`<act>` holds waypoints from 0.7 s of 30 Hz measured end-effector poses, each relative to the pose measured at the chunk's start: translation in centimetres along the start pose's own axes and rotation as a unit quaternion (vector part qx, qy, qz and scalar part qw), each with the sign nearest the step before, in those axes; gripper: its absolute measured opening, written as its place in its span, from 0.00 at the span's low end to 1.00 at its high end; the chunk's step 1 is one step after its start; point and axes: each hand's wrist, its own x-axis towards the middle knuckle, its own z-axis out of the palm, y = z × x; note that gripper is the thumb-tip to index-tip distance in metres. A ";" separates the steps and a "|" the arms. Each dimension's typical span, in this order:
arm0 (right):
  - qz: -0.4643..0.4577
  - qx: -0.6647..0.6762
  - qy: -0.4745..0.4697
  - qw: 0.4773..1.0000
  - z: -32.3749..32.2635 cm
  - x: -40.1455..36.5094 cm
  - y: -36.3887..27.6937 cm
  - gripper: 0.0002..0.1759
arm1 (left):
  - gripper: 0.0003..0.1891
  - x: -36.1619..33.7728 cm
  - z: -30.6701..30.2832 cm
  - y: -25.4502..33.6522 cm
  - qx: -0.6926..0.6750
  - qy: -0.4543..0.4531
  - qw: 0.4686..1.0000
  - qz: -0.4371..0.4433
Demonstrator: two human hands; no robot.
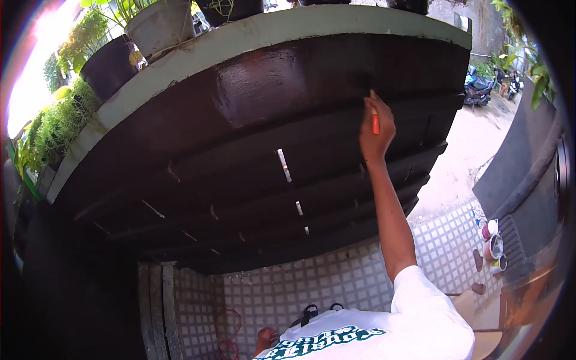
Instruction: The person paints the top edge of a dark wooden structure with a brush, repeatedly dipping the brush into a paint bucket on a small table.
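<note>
My right hand (377, 129) is raised at arm's length, its fingers closed around a paintbrush (375, 122) with an orange handle. The brush's tip points up at the dark brown slatted panel (336, 78), close to its upper band. Left of the brush, a glossy, wet-looking patch (258, 84) shines on the same band. Low by my side, my left hand (267, 336) has its fingers curled in; what they hold, if anything, is hidden.
Potted plants (159, 27) line the pale ledge (270, 27) above the panel. Paint cans (494, 246) stand on the tiled floor (444, 240) at the right. A red cord (228, 342) lies at lower left. Motorbikes (478, 89) are parked beyond.
</note>
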 end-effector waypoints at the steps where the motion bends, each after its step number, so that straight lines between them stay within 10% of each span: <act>1: -0.006 -0.006 -0.018 1.000 0.1 -0.1 0.1 0.07 | 0.17 0.1 -0.4 -0.5 0.009 -0.009 1.000 0.028; 5: -0.024 0.010 -0.105 0.994 2.2 -3.0 -2.3 0.07 | 0.18 3.3 -1.3 0.5 -0.256 -0.027 0.946 -0.194; 14: 0.065 0.302 -0.276 0.910 7.3 -8.4 -13.4 0.07 | 0.12 6.2 -0.8 7.5 -0.164 0.023 0.974 -0.153; 21: 0.057 0.080 -0.141 0.985 2.0 -3.3 -4.2 0.07 | 0.11 6.7 -2.9 5.5 -0.149 0.021 0.974 -0.167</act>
